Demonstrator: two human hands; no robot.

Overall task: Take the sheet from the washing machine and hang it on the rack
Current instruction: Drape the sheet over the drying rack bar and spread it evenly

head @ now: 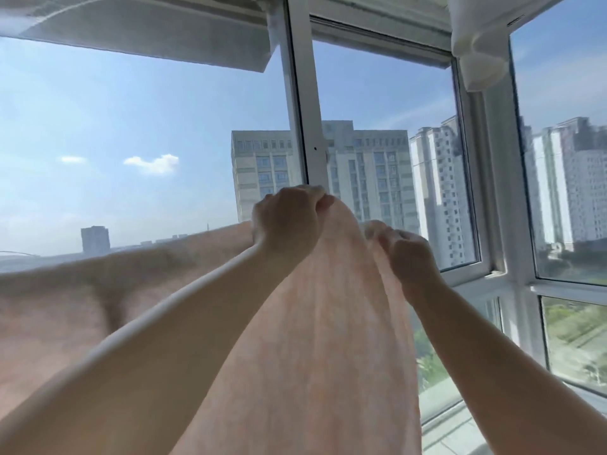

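A pale pink sheet (328,323) hangs in front of me and stretches away to the left, its upper edge draped along a line. Just beside my left forearm a white rack bar (184,300) runs diagonally from lower left toward my hands. My left hand (285,221) is raised and closed on the sheet's top fold at the centre. A little lower and to the right, my right hand (410,254) pinches the sheet's edge. The washing machine is out of view.
White-framed windows (305,126) stand close behind the sheet, with tall buildings and sky outside. A white box-like fixture (147,31) hangs overhead at the upper left. Rolled white fabric (476,50) hangs at the upper right. A low sill runs along the right.
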